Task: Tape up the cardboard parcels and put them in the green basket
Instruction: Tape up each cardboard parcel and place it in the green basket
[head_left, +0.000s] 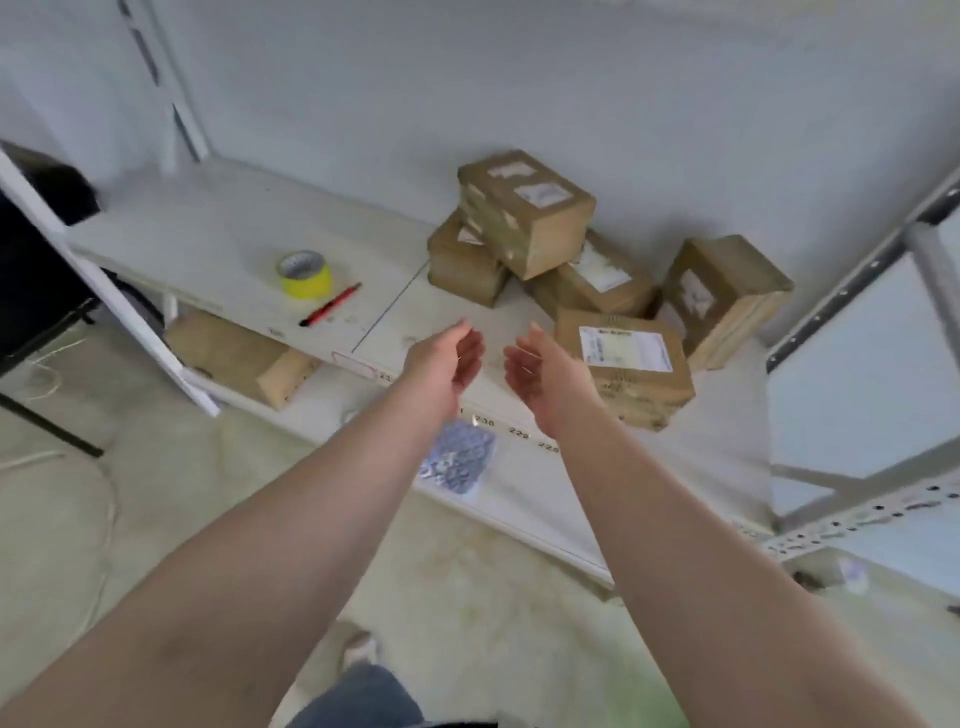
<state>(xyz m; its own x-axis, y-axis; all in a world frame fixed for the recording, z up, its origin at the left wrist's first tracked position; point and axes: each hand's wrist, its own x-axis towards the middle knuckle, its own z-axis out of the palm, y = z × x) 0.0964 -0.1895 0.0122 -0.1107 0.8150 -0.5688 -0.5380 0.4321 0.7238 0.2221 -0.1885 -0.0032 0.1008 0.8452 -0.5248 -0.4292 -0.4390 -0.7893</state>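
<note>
Both hands empty, left hand (448, 358) and right hand (535, 369) loosely cupped over bare shelf (208, 244) edge, parcels (524, 213) stacked right

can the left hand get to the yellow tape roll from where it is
Probably yes. The left hand is open and empty above the shelf, and the yellow tape roll stands alone to its left, with only the red pen lying beside it, not across the path.

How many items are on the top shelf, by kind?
Cardboard parcels: 5, clustered at the right, e.g. the nearest one and the top one
Yellow tape roll: 1
Red pen: 1
Total: 7
Both hands, left hand and right hand, hold nothing.
</note>
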